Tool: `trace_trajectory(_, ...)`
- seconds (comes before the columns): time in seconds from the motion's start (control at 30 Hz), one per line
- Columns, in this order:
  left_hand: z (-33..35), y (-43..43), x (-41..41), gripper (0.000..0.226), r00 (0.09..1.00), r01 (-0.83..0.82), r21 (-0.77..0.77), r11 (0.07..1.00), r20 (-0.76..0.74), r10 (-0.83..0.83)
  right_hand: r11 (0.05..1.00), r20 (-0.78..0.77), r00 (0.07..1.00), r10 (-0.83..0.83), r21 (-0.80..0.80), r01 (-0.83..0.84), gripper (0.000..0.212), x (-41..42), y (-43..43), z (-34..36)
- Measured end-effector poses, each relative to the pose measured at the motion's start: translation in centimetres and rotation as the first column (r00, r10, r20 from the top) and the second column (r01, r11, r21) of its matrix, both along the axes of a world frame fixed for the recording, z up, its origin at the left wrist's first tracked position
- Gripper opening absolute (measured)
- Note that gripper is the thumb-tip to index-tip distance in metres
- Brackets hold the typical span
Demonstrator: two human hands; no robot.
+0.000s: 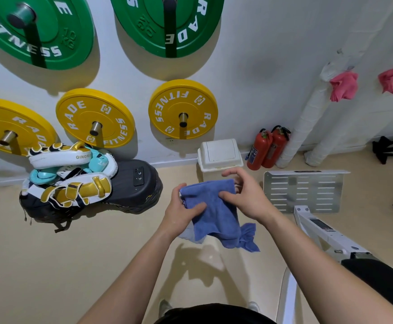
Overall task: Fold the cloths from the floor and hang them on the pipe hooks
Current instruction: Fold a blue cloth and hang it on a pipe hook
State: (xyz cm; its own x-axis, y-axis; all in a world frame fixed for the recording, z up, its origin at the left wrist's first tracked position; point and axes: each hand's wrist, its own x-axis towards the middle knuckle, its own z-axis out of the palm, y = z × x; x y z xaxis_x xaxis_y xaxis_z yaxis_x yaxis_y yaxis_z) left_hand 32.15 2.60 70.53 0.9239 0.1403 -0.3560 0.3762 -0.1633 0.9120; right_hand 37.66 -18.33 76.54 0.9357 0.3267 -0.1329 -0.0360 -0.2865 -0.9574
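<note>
Above the tan floor (50,265), head view: I hold the blue cloth (214,211) in mid-air w/ both hands. My left hand (182,206) pinches its left edge, thumb lying on the fabric. My right hand (244,195) grips the top right corner, fingers curled over it. Cloth is partly folded; loose lower end hangs down btwn my forearms. Two pink cloths (344,86) hang at the wrapped pipes (307,122), upper right, well apart from me.
</note>
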Motion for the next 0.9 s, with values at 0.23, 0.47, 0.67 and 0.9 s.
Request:
trace_trajectory(0.23,-0.9,-0.4,-0.3,0.072,0.988,0.144,-0.004,0.990,-0.057,-0.144,0.983,0.069,0.989,-0.132,-0.118,0.139,0.045,2.0,-1.0,1.3)
trace_trajectory(0.47,0.5,0.7,-0.2,0.060,0.984,0.175,0.186,0.967,-0.002,-0.178,0.988,0.041,0.991,-0.131,-0.079,0.134,0.052,1.1,-1.0,1.2)
trace_trajectory(0.67,1.2,-0.1,-0.9,0.103,0.983,0.175,0.176,0.969,0.023,-0.181,0.999,-0.033,0.999,0.039,0.029,-0.038,0.055,0.6,-0.3,1.5)
trace_trajectory(0.9,6.8,-1.4,1.9,0.096,0.916,0.291,0.328,0.899,0.177,-0.361,0.980,0.039,0.992,0.122,-0.162,-0.114,0.057,0.3,0.1,1.8)
